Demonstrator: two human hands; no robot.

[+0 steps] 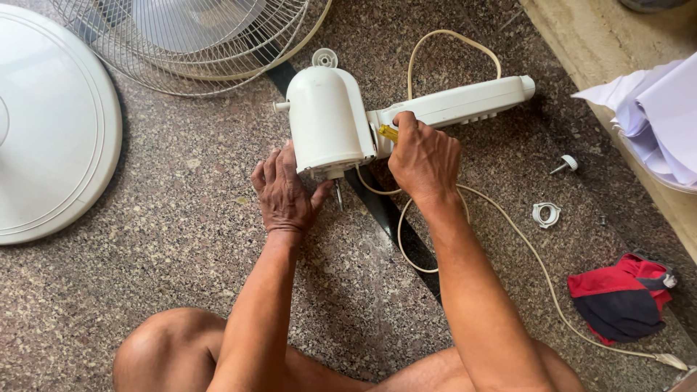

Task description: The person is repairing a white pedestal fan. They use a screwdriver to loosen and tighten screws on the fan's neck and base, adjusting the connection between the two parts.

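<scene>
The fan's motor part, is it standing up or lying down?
Lying down: the white motor housing rests sideways on the stone floor, steadied by the left hand.

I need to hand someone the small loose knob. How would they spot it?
Start at the white control arm lying on the speckled floor. Right of its end sits a knob, a white cap on a short pin, unlike the flat plastic ring below it.

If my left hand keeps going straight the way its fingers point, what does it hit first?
The left hand points up along the white motor housing it touches; beyond that, probably the wire fan guard, though depth is unclear.
</scene>
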